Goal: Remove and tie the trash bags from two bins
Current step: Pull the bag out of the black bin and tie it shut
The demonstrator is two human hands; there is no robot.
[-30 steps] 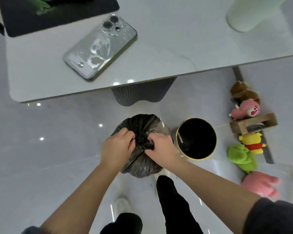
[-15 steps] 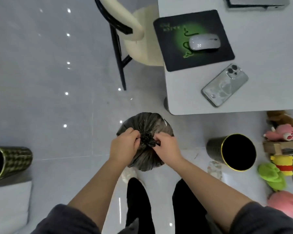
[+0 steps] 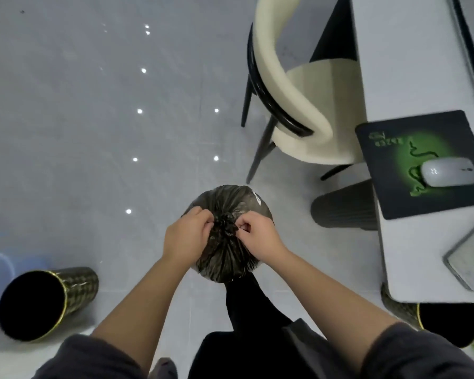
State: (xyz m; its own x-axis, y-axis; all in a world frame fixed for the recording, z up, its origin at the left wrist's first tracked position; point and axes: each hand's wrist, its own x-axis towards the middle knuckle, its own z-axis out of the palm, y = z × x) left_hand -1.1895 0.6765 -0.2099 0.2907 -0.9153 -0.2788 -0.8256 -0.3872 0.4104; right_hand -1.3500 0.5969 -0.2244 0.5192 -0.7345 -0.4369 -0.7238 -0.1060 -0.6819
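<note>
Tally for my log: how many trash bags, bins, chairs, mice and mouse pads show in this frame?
Black plastic trash bag: 1
Black round bins with gold rims: 2
Cream padded chair with black legs: 1
White computer mouse: 1
Black mouse pad with green glow: 1
Total: 6

- The trash bag (image 3: 227, 255), pinched between the left hand (image 3: 186, 237) and the right hand (image 3: 260, 236), is thin dark plastic film, crinkled into fine pleats, with a dull sheen.
- The floor (image 3: 80, 132) beyond the left hand is smooth, glossy grey tile that mirrors points of light.
- The bin (image 3: 77, 288) below and left of the left hand has a dark wall with a woven-looking gold check and a shiny gold rim.
- The chair (image 3: 326, 113) above the right hand has matt cream padding on a glossy black frame.
- The mouse pad (image 3: 435, 132) right of the right hand is matt black cloth.
- The mouse (image 3: 448, 175) on it is smooth pale plastic.
- The right sleeve (image 3: 411, 354) is dark matt cloth.
</note>
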